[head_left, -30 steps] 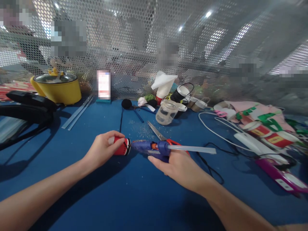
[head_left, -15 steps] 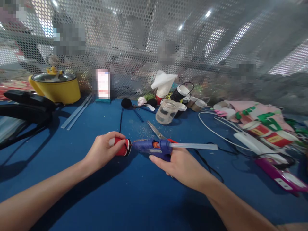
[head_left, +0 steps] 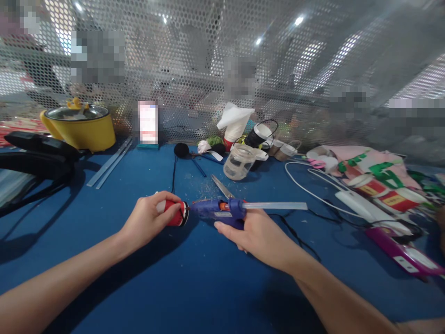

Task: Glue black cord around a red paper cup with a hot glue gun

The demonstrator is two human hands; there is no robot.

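Note:
My left hand (head_left: 148, 220) is closed around a small red cylinder (head_left: 175, 214) with a white and black end, held just above the blue table (head_left: 194, 283). In my right hand (head_left: 255, 234) is a blue glue gun (head_left: 220, 211), its nozzle pointing left and touching the cylinder's end. A clear glue stick (head_left: 276, 205) juts out of the gun's back to the right. The gun's black cord (head_left: 295, 236) trails off to the right across the table.
Scissors (head_left: 222, 188) lie just behind the gun. A clear jar (head_left: 239, 162), cups and scraps stand farther back. A yellow pot (head_left: 81, 126) sits at the back left, a white cable (head_left: 313, 190) and red-green craft pieces (head_left: 382, 185) at right. A perforated metal screen (head_left: 208, 69) closes the back.
Both hands, the cylinder and the glue gun have stayed nearly in place. The gun and my right hand have edged slightly left and farther back.

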